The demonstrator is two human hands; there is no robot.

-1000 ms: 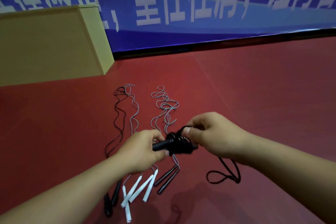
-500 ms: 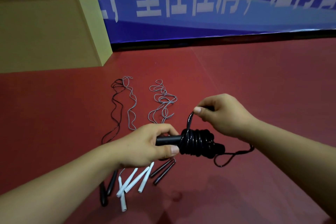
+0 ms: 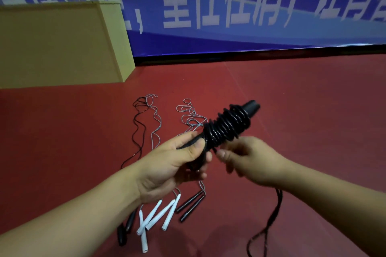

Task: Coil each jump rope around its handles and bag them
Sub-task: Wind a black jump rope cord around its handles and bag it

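Left hand [image 3: 175, 165]: fingers gripping the near end of the black handles [image 3: 251, 106], tilted up toward far right | black rope [image 3: 227, 126]: coiled around them (tail hanging lower right) | right hand [image 3: 248, 160]: fingers curled, blurred, grip cannot be told | floor [image 3: 313, 110]: uncoiled ropes [image 3: 155, 123], white handles [image 3: 158, 215] near left.

There is a single view, from a camera on the person's head, wide-angled, looking forward and down. It sits close above both hands, the left hand [image 3: 177, 165] and the right hand [image 3: 248, 160], with the red floor [image 3: 292, 110] beyond them and the blue banner [image 3: 229, 6] along the far wall at the top.
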